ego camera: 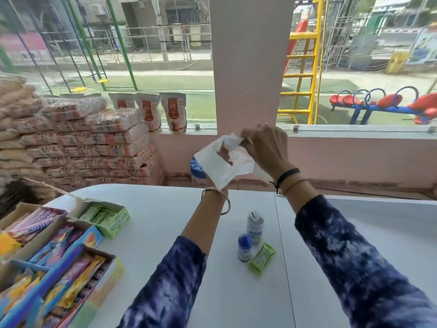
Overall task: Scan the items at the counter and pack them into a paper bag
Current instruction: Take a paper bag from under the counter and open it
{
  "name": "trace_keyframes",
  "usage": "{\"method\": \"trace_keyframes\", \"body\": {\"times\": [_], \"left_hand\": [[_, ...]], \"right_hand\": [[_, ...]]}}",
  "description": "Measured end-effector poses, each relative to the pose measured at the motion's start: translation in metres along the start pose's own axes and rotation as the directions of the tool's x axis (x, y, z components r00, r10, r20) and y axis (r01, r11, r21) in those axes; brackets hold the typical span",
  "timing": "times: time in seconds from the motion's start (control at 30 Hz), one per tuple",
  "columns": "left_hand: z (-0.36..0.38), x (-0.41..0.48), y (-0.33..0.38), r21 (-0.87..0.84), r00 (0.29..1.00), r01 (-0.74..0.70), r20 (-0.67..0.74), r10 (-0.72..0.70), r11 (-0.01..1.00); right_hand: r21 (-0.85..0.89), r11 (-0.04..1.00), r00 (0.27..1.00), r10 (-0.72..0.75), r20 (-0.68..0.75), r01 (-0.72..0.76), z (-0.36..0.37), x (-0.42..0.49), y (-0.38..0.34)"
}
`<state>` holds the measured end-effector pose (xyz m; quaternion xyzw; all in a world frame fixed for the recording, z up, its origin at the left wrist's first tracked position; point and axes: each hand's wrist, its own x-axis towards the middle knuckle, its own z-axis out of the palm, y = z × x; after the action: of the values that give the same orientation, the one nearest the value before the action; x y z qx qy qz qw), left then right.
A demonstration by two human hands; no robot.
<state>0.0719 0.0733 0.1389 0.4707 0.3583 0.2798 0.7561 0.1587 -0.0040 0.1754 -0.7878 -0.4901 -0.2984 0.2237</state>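
I hold a white bag (218, 168) up above the far edge of the white counter (165, 221). My right hand (266, 147) pinches its crumpled top edge. My left hand (224, 153) is mostly hidden behind or inside the bag, with only fingers showing through an opening. On the counter below stand a clear bottle with a blue label (255, 227) and a small blue-capped bottle (244, 247). A green packet (262, 258) lies just right of the small bottle.
Open cardboard boxes of sweets and gum (59, 252) line the counter's left side, with a green gum box (105, 217) behind them. Stacked orange sacks (78, 143) fill the left background. A blue-and-white container (197, 172) sits beyond the counter.
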Motion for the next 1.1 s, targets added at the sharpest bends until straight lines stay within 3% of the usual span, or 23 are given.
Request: {"method": "trace_keyframes", "body": {"times": [0.07,0.2,0.3,0.4,0.5,0.57,0.63,0.77,0.87,0.93,1.0,1.1], "left_hand": [[0.0,0.018,-0.014,-0.043,0.995,0.063,0.084,-0.059,0.997],[-0.011,0.052,-0.057,0.088,0.993,0.12,0.013,-0.121,0.989],[-0.028,0.073,-0.085,0.08,0.975,0.22,-0.044,-0.217,0.972],[-0.04,0.086,-0.106,0.114,0.954,0.299,-0.071,-0.293,0.947],[-0.049,0.085,-0.122,-0.003,0.94,0.313,-0.144,-0.31,0.95],[-0.057,0.087,-0.124,0.015,0.942,0.253,-0.232,-0.243,0.967],[-0.06,0.089,-0.123,0.05,0.953,0.242,-0.202,-0.227,0.969],[-0.043,0.085,-0.107,0.181,0.977,0.205,0.026,-0.213,0.962],[-0.033,0.091,-0.099,0.336,0.996,0.09,-0.014,-0.091,0.938],[-0.033,0.095,-0.094,0.389,0.995,0.088,-0.077,-0.063,0.917],[-0.04,0.101,-0.095,0.473,0.992,0.099,-0.111,-0.052,0.876],[-0.062,0.102,-0.097,0.556,0.979,0.148,-0.198,-0.043,0.818]], "right_hand": [[-0.006,0.999,0.993,0.041,0.112,-0.04,0.03,-0.012,0.003],[-0.015,0.995,0.946,0.097,0.309,-0.098,0.087,-0.036,0.011],[0.115,0.971,0.822,0.111,0.559,-0.21,0.114,-0.048,0.021],[0.329,0.824,0.702,0.112,0.703,-0.461,0.132,-0.053,0.036],[0.472,0.614,0.727,0.26,0.636,-0.633,0.142,-0.056,0.054],[0.522,0.545,0.749,0.382,0.542,-0.656,0.147,-0.057,0.063],[0.5,0.583,0.764,0.419,0.491,-0.641,0.151,-0.058,0.063],[0.484,0.691,0.804,0.244,0.542,-0.537,0.152,-0.059,0.04],[0.478,0.708,0.786,0.178,0.591,-0.52,0.151,-0.057,0.03],[0.431,0.74,0.774,0.186,0.606,-0.516,0.148,-0.057,0.033],[0.387,0.755,0.778,0.251,0.575,-0.53,0.144,-0.056,0.04],[0.254,0.774,0.789,0.455,0.413,-0.579,0.134,-0.044,0.068]]}}
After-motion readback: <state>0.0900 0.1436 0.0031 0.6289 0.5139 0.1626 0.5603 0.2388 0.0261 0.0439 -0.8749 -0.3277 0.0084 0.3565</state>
